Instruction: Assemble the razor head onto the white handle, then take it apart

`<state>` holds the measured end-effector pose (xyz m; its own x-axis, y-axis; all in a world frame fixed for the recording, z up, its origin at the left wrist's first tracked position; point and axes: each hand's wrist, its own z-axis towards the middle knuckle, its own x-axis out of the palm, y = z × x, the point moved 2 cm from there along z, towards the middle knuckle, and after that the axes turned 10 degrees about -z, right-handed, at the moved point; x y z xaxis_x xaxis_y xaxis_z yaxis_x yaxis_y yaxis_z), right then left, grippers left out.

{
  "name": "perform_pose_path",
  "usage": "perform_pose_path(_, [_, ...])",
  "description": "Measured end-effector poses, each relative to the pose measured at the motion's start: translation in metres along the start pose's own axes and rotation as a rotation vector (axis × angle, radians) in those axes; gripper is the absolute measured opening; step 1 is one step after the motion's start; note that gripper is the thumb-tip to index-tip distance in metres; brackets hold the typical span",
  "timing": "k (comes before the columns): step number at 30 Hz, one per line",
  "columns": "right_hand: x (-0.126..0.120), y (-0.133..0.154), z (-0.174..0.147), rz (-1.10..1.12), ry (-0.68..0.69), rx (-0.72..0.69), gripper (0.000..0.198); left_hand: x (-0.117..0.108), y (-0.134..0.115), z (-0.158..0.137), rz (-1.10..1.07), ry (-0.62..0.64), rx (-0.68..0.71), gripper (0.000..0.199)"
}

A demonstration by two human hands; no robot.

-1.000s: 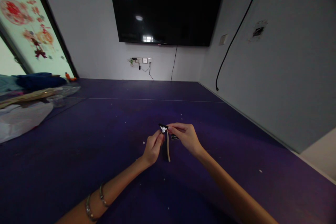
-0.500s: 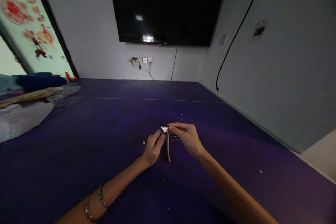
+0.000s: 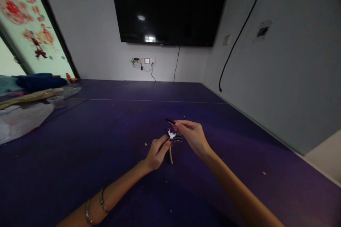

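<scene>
My left hand [image 3: 158,152] is closed on a small white and dark piece [image 3: 172,135], too small to name, pinched between thumb and fingers. Slightly higher and to the right, my right hand [image 3: 192,134] pinches a thin black stick-like piece [image 3: 169,121] that points left, apart from the white piece. A dark, shiny small object [image 3: 177,138] shows just right of the white piece; whether they touch I cannot tell. Below the left fingertips, a thin beige strip [image 3: 171,156] lies on the purple surface [image 3: 119,177], its upper end hidden.
Plastic bags [image 3: 25,118] and folded blue cloth [image 3: 39,82] are piled at the left edge. Small white scraps dot the surface. A black cable [image 3: 237,39] hangs along the right wall. A large television [image 3: 170,7] is mounted on the wall ahead, above sockets [image 3: 147,61].
My right hand has risen slightly with the black piece, drawing it away from the white piece. My left hand has moved a little right and turned the white piece.
</scene>
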<state>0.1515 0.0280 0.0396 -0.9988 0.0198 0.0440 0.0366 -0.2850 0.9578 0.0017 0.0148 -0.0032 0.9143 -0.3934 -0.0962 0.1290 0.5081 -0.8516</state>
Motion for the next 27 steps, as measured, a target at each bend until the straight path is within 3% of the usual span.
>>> perform_pose_path(4, [-0.015, -0.014, 0.013, -0.197, -0.075, -0.066, 0.023, -0.007, -0.006, 0.007, -0.089, -0.081, 0.015, 0.036])
perform_pose_path(7, [-0.015, -0.035, 0.022, -0.446, -0.055, -0.172, 0.019, -0.018, -0.012, 0.017, -0.187, -0.203, 0.023, 0.034])
perform_pose_path(14, [0.022, -0.079, 0.044, -0.986, 0.123, -0.389, 0.020, -0.041, -0.019, 0.034, -0.383, -0.344, 0.048, 0.030])
perform_pose_path(22, [0.049, -0.097, 0.060, -1.323, 0.249, -0.374, 0.023, -0.044, -0.017, 0.037, -0.376, -0.358, 0.010, 0.032])
perform_pose_path(27, [0.051, -0.098, 0.059, -1.378, 0.298, -0.361, 0.023, -0.045, -0.017, 0.038, -0.365, -0.355, 0.001, 0.033])
